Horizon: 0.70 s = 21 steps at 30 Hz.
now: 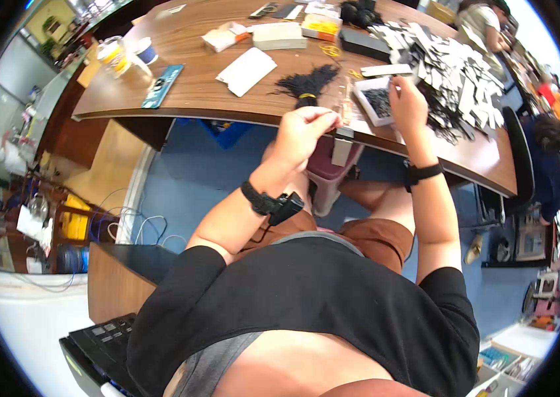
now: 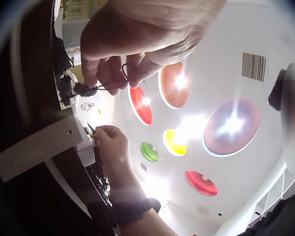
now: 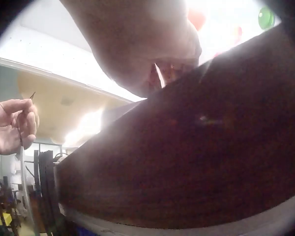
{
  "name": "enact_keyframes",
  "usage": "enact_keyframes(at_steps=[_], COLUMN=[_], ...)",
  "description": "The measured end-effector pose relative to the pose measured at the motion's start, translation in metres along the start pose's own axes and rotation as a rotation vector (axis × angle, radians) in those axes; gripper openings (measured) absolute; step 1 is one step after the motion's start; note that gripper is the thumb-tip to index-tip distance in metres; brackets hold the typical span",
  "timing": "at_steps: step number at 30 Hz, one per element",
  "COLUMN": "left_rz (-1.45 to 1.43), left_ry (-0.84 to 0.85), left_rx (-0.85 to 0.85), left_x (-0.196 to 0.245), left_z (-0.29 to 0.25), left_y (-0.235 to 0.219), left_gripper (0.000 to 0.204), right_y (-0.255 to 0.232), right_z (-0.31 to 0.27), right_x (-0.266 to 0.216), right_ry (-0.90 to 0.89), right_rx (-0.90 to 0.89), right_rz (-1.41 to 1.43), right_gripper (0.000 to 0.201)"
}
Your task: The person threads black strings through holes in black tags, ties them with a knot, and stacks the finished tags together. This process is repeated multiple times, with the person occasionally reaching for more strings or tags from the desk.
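A thin black cord [image 2: 125,72], bent into a small loop, is pinched between the thumb and fingers of the left hand [image 1: 298,137], just off the table's front edge. In the right wrist view a short cord end [image 3: 33,95] sticks up from that hand [image 3: 12,125]. The right hand [image 1: 409,107] is raised over the right side of a white box [image 1: 376,101] of small black pieces. Its fingertips pinch a small dark piece [image 2: 91,129] in the left wrist view; what it is cannot be told. Left of the box lies a black cord bundle [image 1: 307,84] with a yellow tie.
Many black and white strips [image 1: 455,73] are heaped on the right of the wooden table [image 1: 194,79]. Open small boxes [image 1: 280,36], white paper [image 1: 247,71], a teal packet [image 1: 163,86] and cups [image 1: 145,50] stand or lie farther left. A small metal-and-clear fixture [image 1: 344,109] is at the front edge.
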<state>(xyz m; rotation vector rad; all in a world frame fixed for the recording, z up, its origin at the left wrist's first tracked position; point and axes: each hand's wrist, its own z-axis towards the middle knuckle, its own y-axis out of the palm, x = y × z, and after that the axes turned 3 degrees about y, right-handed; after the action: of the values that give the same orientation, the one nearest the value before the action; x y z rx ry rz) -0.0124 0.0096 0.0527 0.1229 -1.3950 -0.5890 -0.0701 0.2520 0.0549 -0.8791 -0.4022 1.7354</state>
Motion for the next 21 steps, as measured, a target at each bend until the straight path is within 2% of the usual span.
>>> enact_keyframes(at_steps=[2,6,7,8,10,13,17,21], left_rz=[-0.092,0.046,0.05,0.117,0.257,0.412,0.484,0.521], left_ry=[-0.063,-0.083,-0.091,-0.022,0.125,0.214,0.307,0.317], left_rx=[0.01,-0.025,-0.017,-0.013,-0.002,-0.003,-0.003,-0.031], left_x=[0.009,0.006,0.007,0.004,-0.001,0.003,0.0,0.003], left_z=[-0.005,-0.002,-0.003,-0.004,-0.003,-0.006,-0.008,-0.011], left_y=[0.008,0.002,0.002,0.003,0.004,0.005,0.004,0.003], left_gripper=[0.013,0.013,0.013,0.013,0.013,0.012,0.011,0.012], right_y=[0.0,-0.007,-0.013,-0.023,-0.035,-0.054,-0.06,-0.054], right_z=[-0.001,-0.004,-0.009,-0.015,-0.031,-0.049,-0.054,-0.056], right_x=[0.002,-0.009,-0.019,-0.031,-0.053,-0.08,-0.091,-0.092], right_ry=[-0.001,0.06,0.16,0.295,0.487,0.68,0.754,0.748], right_rx=[0.034,0.12,0.035,-0.122,-0.366,-0.618,-0.679,-0.737], right_rz=[0.108,0.414,0.533,0.666,1.105,1.577,1.733,1.782], right_gripper=[0.006,0.008,0.012,0.013,0.014,0.019,0.008,0.004])
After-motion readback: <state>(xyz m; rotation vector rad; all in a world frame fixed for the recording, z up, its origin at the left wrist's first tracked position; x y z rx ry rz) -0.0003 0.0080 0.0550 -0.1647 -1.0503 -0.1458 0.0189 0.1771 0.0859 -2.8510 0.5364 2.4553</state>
